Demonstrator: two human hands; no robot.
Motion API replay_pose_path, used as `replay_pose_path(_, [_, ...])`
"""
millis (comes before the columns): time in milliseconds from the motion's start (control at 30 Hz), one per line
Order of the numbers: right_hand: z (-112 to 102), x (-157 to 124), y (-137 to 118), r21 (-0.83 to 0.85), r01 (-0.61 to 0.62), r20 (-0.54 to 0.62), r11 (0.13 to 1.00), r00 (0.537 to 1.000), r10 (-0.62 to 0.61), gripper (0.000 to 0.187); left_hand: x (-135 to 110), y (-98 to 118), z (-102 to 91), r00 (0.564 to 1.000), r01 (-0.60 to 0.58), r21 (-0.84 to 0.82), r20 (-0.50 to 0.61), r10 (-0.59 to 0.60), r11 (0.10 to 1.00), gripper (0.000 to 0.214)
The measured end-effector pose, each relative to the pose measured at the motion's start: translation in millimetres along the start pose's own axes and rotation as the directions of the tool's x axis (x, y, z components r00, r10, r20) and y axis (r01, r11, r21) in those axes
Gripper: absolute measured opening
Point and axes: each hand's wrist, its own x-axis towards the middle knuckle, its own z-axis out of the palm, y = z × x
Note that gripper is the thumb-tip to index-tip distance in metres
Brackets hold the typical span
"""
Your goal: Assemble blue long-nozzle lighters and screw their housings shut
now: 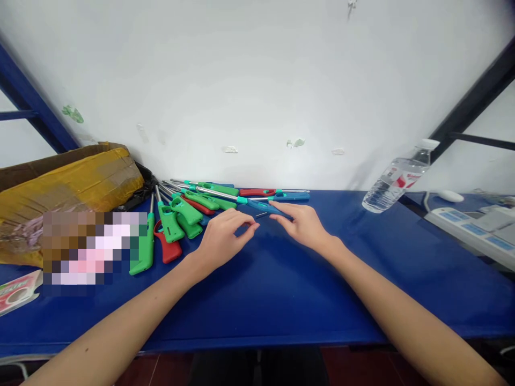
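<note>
Lighters with long metal nozzles lie in a loose pile at the back left of the blue desk, their green, red and blue handles crossing one another. The right hand reaches the near edge of this pile. Its fingers are stretched and apart, and the fingertips lie on the handle of one blue lighter, which is flat on the desk with its nozzle pointing left into the pile. This grip is not closed around anything. The left hand is just beside it, fingers curled and thumb close to forefinger; I cannot tell if this grip pinches something small or is only drawn together. Between the two hands a thin metal pin lies on the desk, near the blue lighter.

In my judgement, the right hand does best to close around the middle of the blue handle and not the nozzle, because the nozzle lies among the others and a pull there may drag the pile. The pin is easy to knock away, so slow moves near it are wise. A cardboard box and a water bottle stand well apart.
</note>
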Motion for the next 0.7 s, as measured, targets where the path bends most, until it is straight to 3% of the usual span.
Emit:
replay_pose_path(33, [1, 0, 0, -0.018, 0.027, -0.008, 0.999, 1.000, -0.027, 0.034, -1, 0, -0.9, 0.989, -0.141, 0.093, -0.029, 0.144, 0.986, 0.011])
replay_pose_path(100, [1, 0, -2, -0.047, 0.087, -0.004, 0.995, 0.996, -0.088, 0.034, 1, -2, -4.3, 0.950, -0.287, 0.250, -0.049, 0.308, 0.925, 0.018])
replay_pose_path(167, [1, -1, -7, -0.064, 0.140, 0.019, 0.988, 0.990, -0.139, 0.033, 4, -6, -8.7, 0.932, -0.330, 0.353, -0.027, 0.362, 0.876, 0.029])
replay_pose_path(233, [1, -2, -12, -0.069, 0.170, 0.044, 0.983, 0.985, -0.167, 0.033, 7, -10, -12.4, 0.905, -0.401, 0.370, 0.020, 0.425, 0.838, 0.025])
replay_pose_path(433, [-1, -2, -13, -0.075, 0.211, 0.069, 0.975, 0.976, -0.206, 0.033, 7, -17, -12.7, 0.881, -0.466, 0.285, 0.063, 0.469, 0.837, 0.015])
replay_pose_path(700, [-1, -1, -9, -0.119, 0.282, -0.094, 0.952, 0.952, -0.293, 0.024, 5, -12, -8.1, 0.869, -0.485, 0.228, 0.019, 0.494, 0.844, 0.017])
